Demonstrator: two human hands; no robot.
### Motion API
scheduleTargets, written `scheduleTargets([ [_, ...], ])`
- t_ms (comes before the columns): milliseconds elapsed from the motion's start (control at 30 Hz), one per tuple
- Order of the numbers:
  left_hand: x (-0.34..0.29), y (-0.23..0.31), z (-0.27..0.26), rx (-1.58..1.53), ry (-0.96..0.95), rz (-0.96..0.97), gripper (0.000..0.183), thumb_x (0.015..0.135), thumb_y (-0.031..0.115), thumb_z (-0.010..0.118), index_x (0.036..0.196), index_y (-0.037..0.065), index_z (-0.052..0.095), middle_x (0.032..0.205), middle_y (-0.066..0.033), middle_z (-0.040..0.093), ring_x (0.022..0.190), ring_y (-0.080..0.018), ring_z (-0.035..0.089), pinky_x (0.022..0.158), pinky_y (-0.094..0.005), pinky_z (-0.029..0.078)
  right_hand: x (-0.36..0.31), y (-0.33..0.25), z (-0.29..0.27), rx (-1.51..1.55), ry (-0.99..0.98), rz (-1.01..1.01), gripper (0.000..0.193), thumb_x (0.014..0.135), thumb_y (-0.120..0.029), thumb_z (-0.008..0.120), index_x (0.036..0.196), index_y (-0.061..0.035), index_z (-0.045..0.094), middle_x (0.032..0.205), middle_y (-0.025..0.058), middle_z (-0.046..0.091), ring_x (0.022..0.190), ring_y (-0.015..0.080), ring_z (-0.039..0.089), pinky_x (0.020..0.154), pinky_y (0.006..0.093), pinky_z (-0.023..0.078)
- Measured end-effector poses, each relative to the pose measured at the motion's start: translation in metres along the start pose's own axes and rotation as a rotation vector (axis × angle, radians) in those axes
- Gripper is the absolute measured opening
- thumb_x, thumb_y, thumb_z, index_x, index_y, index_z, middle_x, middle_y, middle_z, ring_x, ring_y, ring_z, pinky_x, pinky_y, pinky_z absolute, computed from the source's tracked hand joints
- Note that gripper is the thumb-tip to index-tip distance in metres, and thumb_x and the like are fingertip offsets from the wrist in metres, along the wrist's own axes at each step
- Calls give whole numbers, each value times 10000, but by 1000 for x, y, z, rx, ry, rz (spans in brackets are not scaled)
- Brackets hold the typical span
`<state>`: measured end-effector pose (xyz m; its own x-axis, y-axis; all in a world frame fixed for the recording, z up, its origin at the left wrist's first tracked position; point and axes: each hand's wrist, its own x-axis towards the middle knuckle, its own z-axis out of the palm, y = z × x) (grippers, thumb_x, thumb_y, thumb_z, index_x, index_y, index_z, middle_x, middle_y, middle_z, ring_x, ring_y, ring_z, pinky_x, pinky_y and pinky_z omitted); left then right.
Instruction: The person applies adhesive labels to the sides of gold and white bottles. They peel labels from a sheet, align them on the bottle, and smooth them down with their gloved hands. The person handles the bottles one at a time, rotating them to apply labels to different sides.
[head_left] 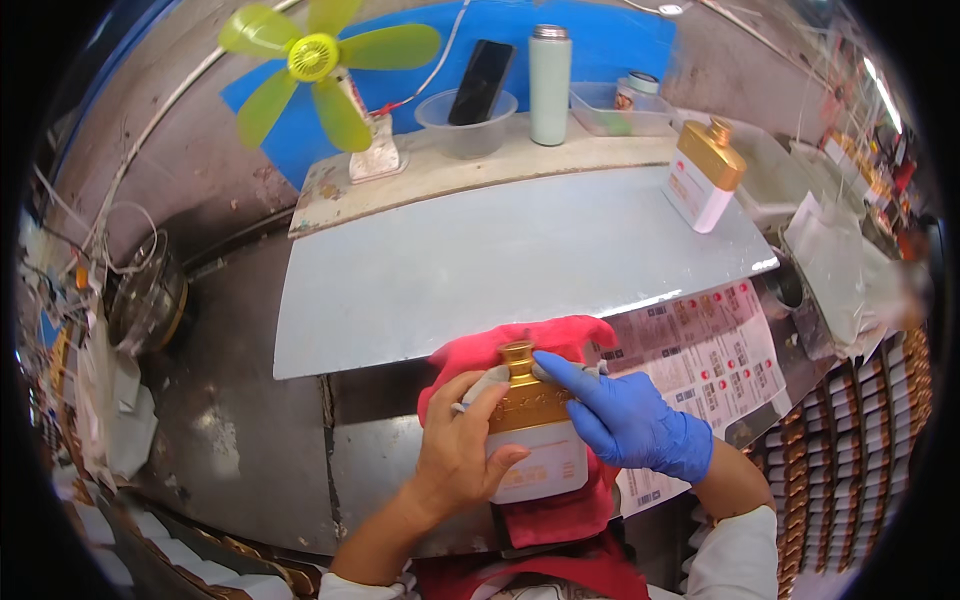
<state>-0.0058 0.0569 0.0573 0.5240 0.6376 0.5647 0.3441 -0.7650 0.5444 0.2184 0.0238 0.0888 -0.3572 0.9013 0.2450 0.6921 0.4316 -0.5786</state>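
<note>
A flat bottle (537, 462) with a gold shoulder and neck and a white lower body lies on a folded red cloth (555, 522), its neck pointing away from me. My left hand (455, 440), bare, grips its left side, with the thumb over the white front. A strip of grey cloth (487, 381) passes under the left fingers at the shoulder. My right hand (640, 420), in a blue glove, presses the cloth's other end against the right shoulder, its index finger stretched toward the neck. The cloth's middle is hidden behind the neck.
A similar bottle (703, 180) stands at the right end of a grey board (480, 262). Behind are a green fan (314, 58), a plastic bowl (466, 140) with a phone and a pale flask (549, 90). A label sheet (735, 350) lies right; rows of bottles (840, 450) stand beyond.
</note>
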Motion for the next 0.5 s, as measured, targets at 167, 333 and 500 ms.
scheduleTargets([
  [167,10,19,13,200,-20,-112,641,817,483,637,1183,-23,491,1158,-239,500,1055,-399,467,897,-459,395,3,22,9,112,57,89,545,901,-146,459,1427,-152,321,914,157,642,620,348,608,574,396,509],
  [333,11,10,22,227,-71,-189,648,840,532,581,1157,-20,463,1128,-257,488,1047,-389,452,922,-472,352,-10,40,2,416,125,154,514,915,-149,447,1417,-132,337,1059,151,644,825,337,631,755,376,503],
  [500,1,-3,36,23,42,-217,633,889,563,489,1146,-5,385,1140,-225,496,1075,-324,445,952,-459,328,-30,56,-26,822,108,330,416,924,-142,444,1337,-96,437,1061,152,642,828,254,626,770,329,487],
])
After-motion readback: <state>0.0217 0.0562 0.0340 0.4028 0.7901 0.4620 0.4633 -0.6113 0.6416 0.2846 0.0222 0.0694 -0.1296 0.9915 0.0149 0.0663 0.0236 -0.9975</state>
